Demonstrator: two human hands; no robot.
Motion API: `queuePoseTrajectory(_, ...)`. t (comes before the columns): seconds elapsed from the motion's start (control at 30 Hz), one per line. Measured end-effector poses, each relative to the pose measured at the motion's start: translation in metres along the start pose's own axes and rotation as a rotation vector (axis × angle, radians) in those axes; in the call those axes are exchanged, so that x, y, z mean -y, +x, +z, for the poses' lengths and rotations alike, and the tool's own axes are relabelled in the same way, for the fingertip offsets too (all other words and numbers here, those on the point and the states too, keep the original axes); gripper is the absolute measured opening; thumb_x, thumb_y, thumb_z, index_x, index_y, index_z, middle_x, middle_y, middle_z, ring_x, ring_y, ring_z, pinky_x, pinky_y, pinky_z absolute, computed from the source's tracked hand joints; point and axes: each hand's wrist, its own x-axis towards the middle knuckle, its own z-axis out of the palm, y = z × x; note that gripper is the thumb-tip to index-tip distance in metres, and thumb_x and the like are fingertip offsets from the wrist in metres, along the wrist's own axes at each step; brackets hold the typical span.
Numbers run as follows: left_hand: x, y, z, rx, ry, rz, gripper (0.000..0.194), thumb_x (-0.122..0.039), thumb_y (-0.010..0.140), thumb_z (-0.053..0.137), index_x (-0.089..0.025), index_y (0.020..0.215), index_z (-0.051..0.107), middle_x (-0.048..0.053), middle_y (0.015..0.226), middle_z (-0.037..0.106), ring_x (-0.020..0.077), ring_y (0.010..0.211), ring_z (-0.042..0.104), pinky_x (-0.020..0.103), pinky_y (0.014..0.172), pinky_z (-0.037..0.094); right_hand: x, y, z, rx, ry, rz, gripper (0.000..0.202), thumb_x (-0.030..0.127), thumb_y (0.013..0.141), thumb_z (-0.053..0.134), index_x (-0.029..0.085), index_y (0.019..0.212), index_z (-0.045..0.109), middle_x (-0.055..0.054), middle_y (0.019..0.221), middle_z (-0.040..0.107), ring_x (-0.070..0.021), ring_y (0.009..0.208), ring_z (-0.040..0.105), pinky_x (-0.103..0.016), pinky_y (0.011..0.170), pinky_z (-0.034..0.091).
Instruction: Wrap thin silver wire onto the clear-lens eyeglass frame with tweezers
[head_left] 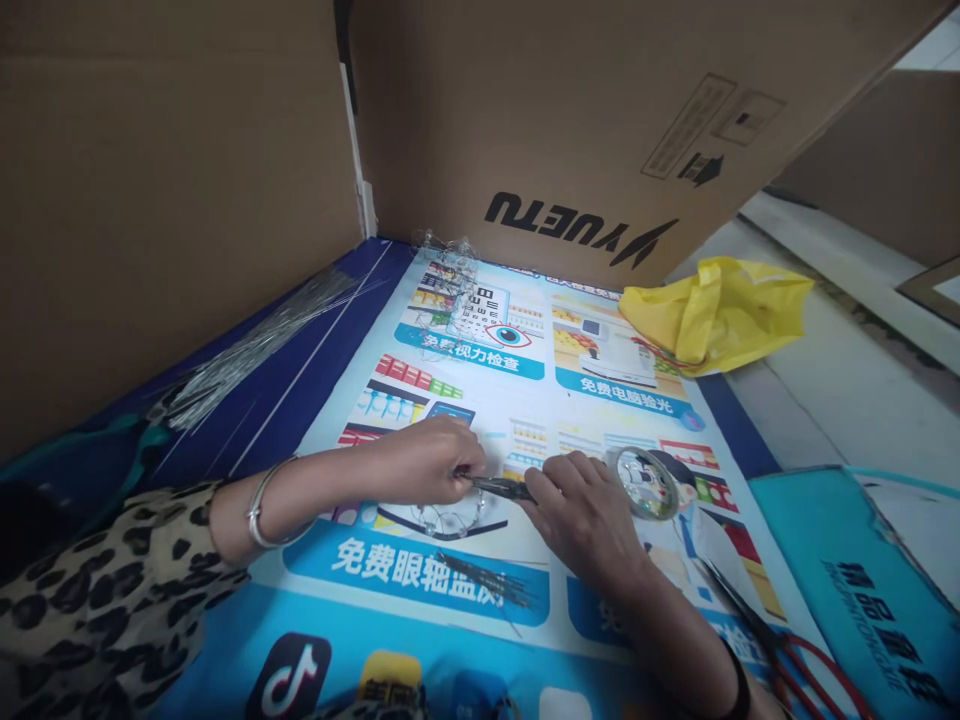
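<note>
My left hand (439,462) is closed in a pinch near the middle of the printed sheet (480,400), at the tips of dark pliers (501,487). What its fingers hold is too small to make out. My right hand (589,515) wraps round the pliers' handles, and the jaws point left to my left fingers. A ring of thin clear wire or beads (450,520) lies just below my left hand. Nearer me is a small bundle of short wires (487,582). A roll of clear tape (646,484) stands right of my right hand.
Red-handled scissors (780,645) lie at the lower right, beside a teal bag (862,590). A yellow bag (716,315) rests at the back right. Long wires (255,350) lie left, and tangled clear pieces (450,262) at the back. Cardboard walls (525,110) enclose the back and left.
</note>
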Motion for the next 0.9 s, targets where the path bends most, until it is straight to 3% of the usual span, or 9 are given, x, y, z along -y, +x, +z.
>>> queuePoseTrajectory(0.2,-0.001,0.000,-0.003,0.090,0.019,0.002,0.013,-0.007,0.067,0.047,-0.017,0.063,0.052,0.000,0.064,0.057,0.0155,0.070,0.050,0.025,0.063,0.032,0.003,0.000,0.001,0.043,-0.003,0.002,0.017,0.032,0.075,0.064,0.022,0.069,0.051,-0.003,0.070,0.051,-0.0202,0.071,0.040,-0.032,0.060,0.022)
queuePoseTrajectory(0.5,0.000,-0.002,-0.001,0.062,-0.027,0.010,0.014,-0.004,0.064,0.048,-0.018,0.064,0.053,0.000,0.068,0.059,0.0161,0.072,0.052,0.025,0.064,0.034,0.008,-0.003,0.005,0.030,0.070,0.029,0.016,0.028,0.080,0.057,0.020,0.067,0.051,-0.003,0.068,0.052,-0.0180,0.067,0.042,-0.030,0.058,0.024)
queuePoseTrajectory(0.73,-0.006,0.000,0.000,-0.215,-0.110,-0.080,0.008,-0.010,0.069,0.053,-0.017,0.067,0.054,-0.002,0.064,0.057,0.0125,0.065,0.051,0.024,0.066,0.037,0.011,-0.004,0.008,0.023,0.425,0.248,0.018,0.033,0.086,0.047,0.019,0.076,0.051,-0.003,0.070,0.055,-0.0150,0.066,0.050,-0.023,0.055,0.032)
queuePoseTrajectory(0.9,-0.009,-0.002,0.006,-0.345,-0.088,-0.086,0.008,-0.011,0.072,0.051,-0.017,0.070,0.055,-0.001,0.067,0.060,0.0136,0.069,0.052,0.027,0.068,0.039,0.013,-0.005,0.010,0.038,0.565,0.325,0.020,0.036,0.086,0.045,0.020,0.074,0.048,-0.001,0.069,0.054,-0.0134,0.062,0.050,-0.021,0.053,0.034)
